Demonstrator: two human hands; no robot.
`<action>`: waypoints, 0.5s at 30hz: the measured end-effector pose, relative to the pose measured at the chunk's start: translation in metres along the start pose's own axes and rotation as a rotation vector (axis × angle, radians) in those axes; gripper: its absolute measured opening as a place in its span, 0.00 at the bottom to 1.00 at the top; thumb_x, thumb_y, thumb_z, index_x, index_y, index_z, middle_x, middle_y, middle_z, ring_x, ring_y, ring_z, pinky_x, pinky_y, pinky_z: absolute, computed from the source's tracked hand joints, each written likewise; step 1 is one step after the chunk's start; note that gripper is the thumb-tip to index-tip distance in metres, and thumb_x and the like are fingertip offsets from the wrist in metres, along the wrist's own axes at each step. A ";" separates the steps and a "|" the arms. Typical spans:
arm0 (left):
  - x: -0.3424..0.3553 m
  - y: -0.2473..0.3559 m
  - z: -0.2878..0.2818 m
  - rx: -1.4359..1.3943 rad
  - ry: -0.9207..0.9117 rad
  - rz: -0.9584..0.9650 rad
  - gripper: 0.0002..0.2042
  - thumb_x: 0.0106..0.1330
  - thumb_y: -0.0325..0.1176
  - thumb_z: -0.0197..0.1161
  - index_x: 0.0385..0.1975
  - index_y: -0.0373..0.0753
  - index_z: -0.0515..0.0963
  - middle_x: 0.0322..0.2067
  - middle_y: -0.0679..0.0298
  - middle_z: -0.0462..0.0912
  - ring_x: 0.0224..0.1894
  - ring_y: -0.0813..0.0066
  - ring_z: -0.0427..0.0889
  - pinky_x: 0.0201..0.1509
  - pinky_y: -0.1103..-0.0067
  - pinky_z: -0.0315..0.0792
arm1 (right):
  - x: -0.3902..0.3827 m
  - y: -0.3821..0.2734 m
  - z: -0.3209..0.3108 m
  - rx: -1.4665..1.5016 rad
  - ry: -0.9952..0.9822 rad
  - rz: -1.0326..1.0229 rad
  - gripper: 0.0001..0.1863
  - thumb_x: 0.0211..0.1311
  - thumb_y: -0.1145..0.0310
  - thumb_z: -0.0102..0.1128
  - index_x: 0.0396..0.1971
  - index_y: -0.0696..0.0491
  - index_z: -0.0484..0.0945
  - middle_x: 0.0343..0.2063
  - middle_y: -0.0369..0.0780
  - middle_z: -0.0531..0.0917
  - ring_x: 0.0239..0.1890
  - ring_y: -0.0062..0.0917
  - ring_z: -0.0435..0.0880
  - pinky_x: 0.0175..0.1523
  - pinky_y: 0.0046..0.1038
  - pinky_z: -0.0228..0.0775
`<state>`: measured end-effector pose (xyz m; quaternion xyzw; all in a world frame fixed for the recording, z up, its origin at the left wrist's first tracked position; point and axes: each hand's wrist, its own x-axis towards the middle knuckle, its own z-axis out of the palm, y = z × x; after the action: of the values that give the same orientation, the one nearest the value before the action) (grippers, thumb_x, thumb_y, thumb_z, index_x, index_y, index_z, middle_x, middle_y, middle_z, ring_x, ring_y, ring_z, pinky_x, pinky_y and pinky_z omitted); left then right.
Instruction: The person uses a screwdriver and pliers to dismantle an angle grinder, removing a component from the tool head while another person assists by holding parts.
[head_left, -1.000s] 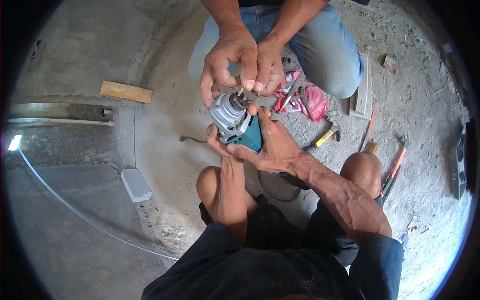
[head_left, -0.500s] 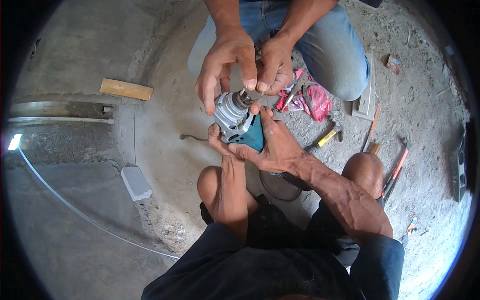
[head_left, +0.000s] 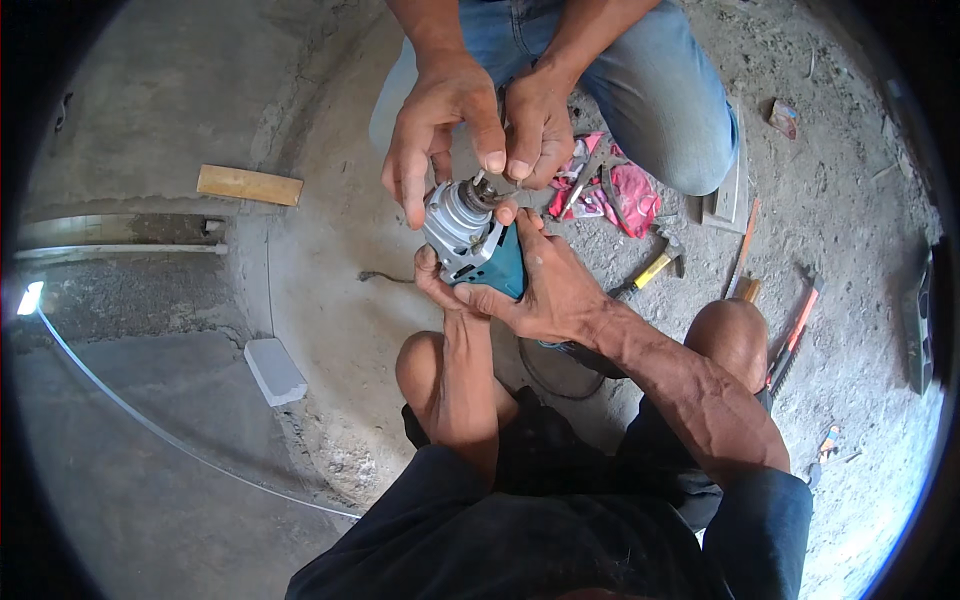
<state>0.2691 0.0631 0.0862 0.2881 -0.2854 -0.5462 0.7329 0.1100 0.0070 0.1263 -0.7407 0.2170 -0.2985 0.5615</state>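
A teal power tool (head_left: 500,265) with a silver metal head (head_left: 459,220) is held up between my knees, its dark spindle end pointing away from me. My left hand (head_left: 436,282) grips it from the left, under the metal head. On the right, my right hand (head_left: 560,285) wraps round the teal body. A co-worker faces me, and both of that person's hands (head_left: 450,115) are at the spindle end. The co-worker's fingertips pinch at small parts there, too small to make out.
Beyond my right hand lie a pink cloth (head_left: 630,195) with metal tools on it, a yellow-handled hammer (head_left: 655,268) and a red-handled saw (head_left: 795,330). To the left are a wooden block (head_left: 249,185), a pale grey block (head_left: 274,370) and a thin white pipe (head_left: 150,415).
The whole view has shifted slightly. My hands keep the same hold on the power tool, and the co-worker's fingers stay at its spindle end.
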 end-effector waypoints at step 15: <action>0.004 0.000 0.013 -0.072 -0.139 -0.012 0.40 0.63 0.67 0.46 0.68 0.42 0.65 0.50 0.56 0.72 0.54 0.45 0.73 0.58 0.52 0.70 | 0.000 0.005 0.003 -0.071 0.027 -0.006 0.51 0.58 0.41 0.69 0.58 0.75 0.59 0.37 0.63 0.79 0.38 0.57 0.86 0.45 0.46 0.79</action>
<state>0.2602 0.0582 0.0953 0.2246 -0.3139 -0.5792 0.7180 0.1125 0.0082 0.1212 -0.7566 0.2325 -0.3024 0.5311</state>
